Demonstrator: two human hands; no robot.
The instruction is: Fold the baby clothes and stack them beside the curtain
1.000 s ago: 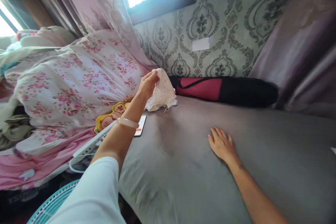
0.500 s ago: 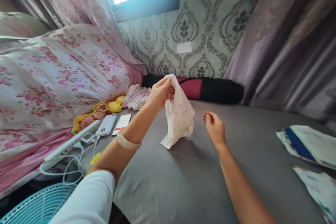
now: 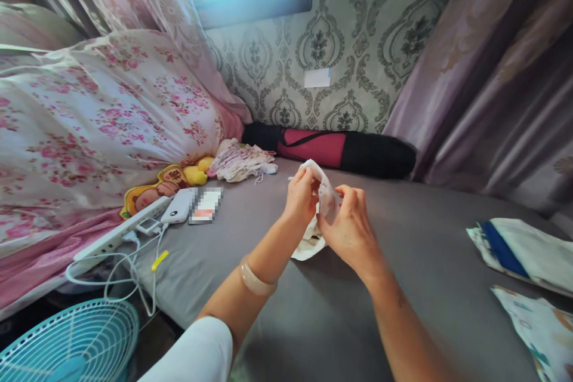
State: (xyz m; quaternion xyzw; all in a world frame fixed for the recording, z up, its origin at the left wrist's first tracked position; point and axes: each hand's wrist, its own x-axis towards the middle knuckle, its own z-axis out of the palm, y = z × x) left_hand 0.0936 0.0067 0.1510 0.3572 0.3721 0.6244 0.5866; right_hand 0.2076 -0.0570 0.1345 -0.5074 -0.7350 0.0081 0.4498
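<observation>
A small white cloth with faint spots (image 3: 328,198) is bunched up just above the grey bed sheet, between my two hands. My left hand (image 3: 302,196) pinches its upper left part, with a pale bangle on that wrist. On the other side, my right hand (image 3: 351,224) has its thumb and fingers closed round the cloth's right side. The cloth's lower edge hangs below my left hand, close to the sheet.
A black and red long bag (image 3: 313,146) lies along the wall. At left are crumpled clothes (image 3: 242,162), a power strip (image 3: 120,233) with cables, two phones and a blue fan (image 3: 71,340). Folded cloths (image 3: 532,250) lie at right.
My left hand has come down and to the right with the cloth. My right hand has moved left and taken hold of it. The cloth, hanging long before, is now bunched.
</observation>
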